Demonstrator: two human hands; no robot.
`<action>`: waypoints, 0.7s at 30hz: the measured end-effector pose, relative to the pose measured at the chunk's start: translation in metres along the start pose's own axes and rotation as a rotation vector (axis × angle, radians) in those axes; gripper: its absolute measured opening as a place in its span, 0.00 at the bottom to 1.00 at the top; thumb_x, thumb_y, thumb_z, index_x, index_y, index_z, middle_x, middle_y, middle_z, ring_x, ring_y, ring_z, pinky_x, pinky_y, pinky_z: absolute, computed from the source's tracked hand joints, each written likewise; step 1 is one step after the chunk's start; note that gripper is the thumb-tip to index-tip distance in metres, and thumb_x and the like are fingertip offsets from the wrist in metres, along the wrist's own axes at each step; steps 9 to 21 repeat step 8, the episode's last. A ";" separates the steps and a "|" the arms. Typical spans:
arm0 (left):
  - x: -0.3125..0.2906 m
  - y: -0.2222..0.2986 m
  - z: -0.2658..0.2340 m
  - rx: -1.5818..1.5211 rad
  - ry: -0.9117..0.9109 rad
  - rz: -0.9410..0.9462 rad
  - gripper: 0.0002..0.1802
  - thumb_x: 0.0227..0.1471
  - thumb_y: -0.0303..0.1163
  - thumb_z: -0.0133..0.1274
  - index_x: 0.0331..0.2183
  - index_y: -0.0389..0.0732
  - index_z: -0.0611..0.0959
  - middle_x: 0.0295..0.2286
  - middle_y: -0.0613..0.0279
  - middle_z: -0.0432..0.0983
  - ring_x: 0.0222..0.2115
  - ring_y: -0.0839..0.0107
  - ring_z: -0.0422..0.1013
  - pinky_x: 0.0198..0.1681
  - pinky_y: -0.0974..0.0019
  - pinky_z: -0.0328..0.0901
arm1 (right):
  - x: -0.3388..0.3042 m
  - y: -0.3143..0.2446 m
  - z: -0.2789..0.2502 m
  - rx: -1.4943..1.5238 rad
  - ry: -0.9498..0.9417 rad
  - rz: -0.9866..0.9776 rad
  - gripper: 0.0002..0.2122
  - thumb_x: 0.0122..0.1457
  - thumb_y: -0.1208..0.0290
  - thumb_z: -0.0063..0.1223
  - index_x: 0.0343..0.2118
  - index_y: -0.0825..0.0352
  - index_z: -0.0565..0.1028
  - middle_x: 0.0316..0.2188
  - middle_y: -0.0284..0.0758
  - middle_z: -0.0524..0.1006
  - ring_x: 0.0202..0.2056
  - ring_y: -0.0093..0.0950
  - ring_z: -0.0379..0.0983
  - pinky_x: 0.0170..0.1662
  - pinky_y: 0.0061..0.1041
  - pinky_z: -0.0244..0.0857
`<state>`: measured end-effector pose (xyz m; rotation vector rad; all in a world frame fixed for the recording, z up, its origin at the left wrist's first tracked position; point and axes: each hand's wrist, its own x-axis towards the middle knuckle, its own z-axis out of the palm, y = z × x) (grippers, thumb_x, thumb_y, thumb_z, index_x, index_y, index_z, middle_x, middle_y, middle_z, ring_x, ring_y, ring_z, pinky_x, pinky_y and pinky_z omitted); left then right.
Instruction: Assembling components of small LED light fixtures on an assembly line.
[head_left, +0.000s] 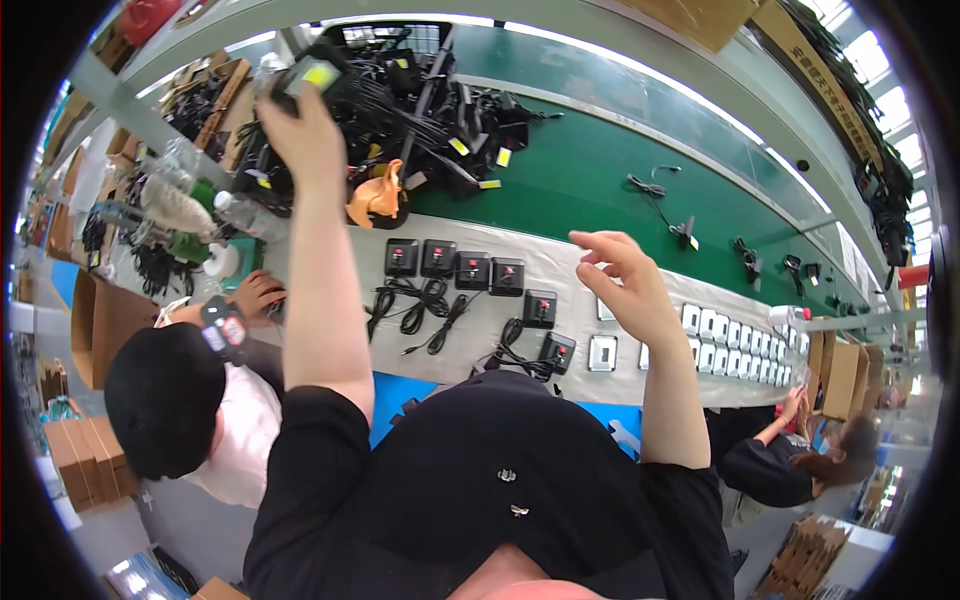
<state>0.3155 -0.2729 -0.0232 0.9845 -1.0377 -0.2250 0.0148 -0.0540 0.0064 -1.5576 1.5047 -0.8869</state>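
Note:
My left hand [300,135] reaches far over the heap at the upper left. It is closed on a black boxy device [334,78] with a bright yellow-green label, slightly blurred. Beneath it spreads a tangled pile of black devices and cables [420,125], some with yellow labels. My right hand [625,285] hovers above the bench with its fingers apart, holding nothing. Between my arms, several black square devices [439,257] lie on the grey surface, their coiled cables [432,300] in front of them. A white square frame [603,353] lies just below my right hand.
Rows of white square pieces [735,345] cover the bench at the right. A green conveyor belt [600,150] runs behind, carrying a cabled device [684,232]. An orange crumpled item [377,195] sits beside the pile. Co-workers sit left [165,400] and right [770,460].

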 end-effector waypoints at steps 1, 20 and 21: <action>0.018 -0.023 -0.003 0.044 0.008 -0.091 0.25 0.49 0.33 0.53 0.44 0.26 0.67 0.42 0.44 0.67 0.42 0.57 0.65 0.49 0.61 0.58 | 0.005 0.016 -0.004 0.009 -0.042 0.072 0.16 0.54 0.70 0.54 0.46 0.65 0.73 0.40 0.36 0.70 0.37 0.23 0.69 0.37 0.20 0.64; -0.036 -0.081 -0.027 0.506 -0.439 -0.094 0.52 0.44 0.48 0.57 0.57 0.30 0.47 0.58 0.38 0.39 0.58 0.48 0.41 0.60 0.56 0.40 | 0.096 0.158 0.007 -0.208 -0.186 0.248 0.22 0.54 0.66 0.51 0.53 0.65 0.66 0.42 0.39 0.74 0.42 0.26 0.71 0.45 0.24 0.64; -0.036 -0.081 -0.027 0.506 -0.439 -0.094 0.52 0.44 0.48 0.57 0.57 0.30 0.47 0.58 0.38 0.39 0.58 0.48 0.41 0.60 0.56 0.40 | 0.096 0.158 0.007 -0.208 -0.186 0.248 0.22 0.54 0.66 0.51 0.53 0.65 0.66 0.42 0.39 0.74 0.42 0.26 0.71 0.45 0.24 0.64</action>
